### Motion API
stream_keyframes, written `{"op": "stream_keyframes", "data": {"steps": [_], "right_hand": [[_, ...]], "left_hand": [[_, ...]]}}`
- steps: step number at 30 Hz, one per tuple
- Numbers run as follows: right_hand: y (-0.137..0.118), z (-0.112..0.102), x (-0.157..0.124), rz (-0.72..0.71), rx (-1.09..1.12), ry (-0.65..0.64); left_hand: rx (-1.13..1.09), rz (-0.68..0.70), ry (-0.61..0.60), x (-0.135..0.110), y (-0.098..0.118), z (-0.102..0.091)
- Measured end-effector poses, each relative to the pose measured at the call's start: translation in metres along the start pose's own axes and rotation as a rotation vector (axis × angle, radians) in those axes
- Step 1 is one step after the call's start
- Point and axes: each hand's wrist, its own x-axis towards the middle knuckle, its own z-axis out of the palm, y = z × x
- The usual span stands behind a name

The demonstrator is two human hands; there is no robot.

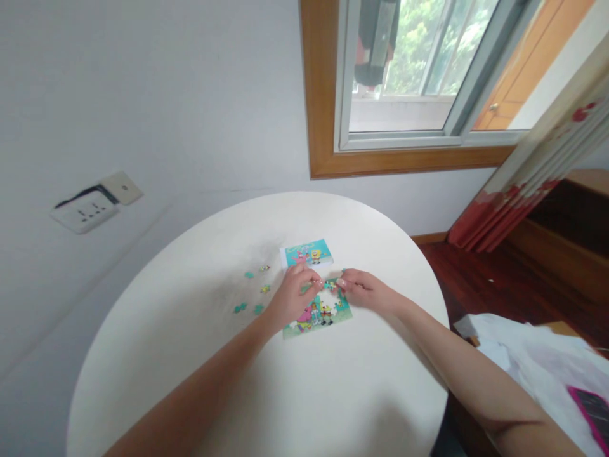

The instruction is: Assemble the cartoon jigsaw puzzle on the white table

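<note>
A partly assembled jigsaw puzzle (314,322) with cartoon figures lies on the round white table (304,393), a white gap showing in its middle. Over its upper left part, my left hand (291,293) is closed, its fingertips pinched at a small teal puzzle piece (329,285). At the puzzle's upper right edge my right hand (364,291) is closed too, thumb against the fingers; whatever it pinches is too small to make out. Just beyond both hands rests a teal picture card or box (309,251) with matching cartoon figures, partly covered by my left fingers.
Several loose puzzle pieces (258,309) are scattered left of my left hand. A wall with a socket (85,211) and a window (404,76) stand behind the table. White plastic (514,362) and a pink-edged dark object (592,412) lie at the lower right.
</note>
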Motion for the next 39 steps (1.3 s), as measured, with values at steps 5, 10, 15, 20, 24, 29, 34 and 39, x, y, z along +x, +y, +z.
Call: {"op": "stream_keyframes", "data": {"steps": [5,10,15,20,24,29,34,39], "right_hand": [[-0.009,0.012,0.001,0.080,0.160,0.087],[-0.005,0.025,0.005,0.172,0.166,0.219],[-0.002,0.029,0.006,0.199,0.148,0.235],[0.003,0.018,0.006,0.071,-0.122,0.165],[0.011,0.009,0.008,-0.154,-0.323,0.006],[0.015,0.008,0.012,-0.292,-0.455,-0.136],[0.013,0.008,0.013,-0.288,-0.543,-0.150],[0.012,0.010,0.011,-0.278,-0.636,-0.142]], "left_hand": [[-0.048,-0.143,0.161,-0.017,0.019,0.013],[-0.052,-0.116,0.141,-0.027,0.031,0.015],[0.052,0.001,-0.013,-0.044,0.028,0.011],[0.209,0.072,-0.088,-0.058,0.021,0.008],[0.255,0.093,-0.133,-0.059,0.019,0.009],[0.275,0.085,-0.176,-0.059,0.017,0.010],[0.278,0.085,-0.183,-0.058,0.017,0.010],[0.282,0.090,-0.171,-0.058,0.017,0.011]]}}
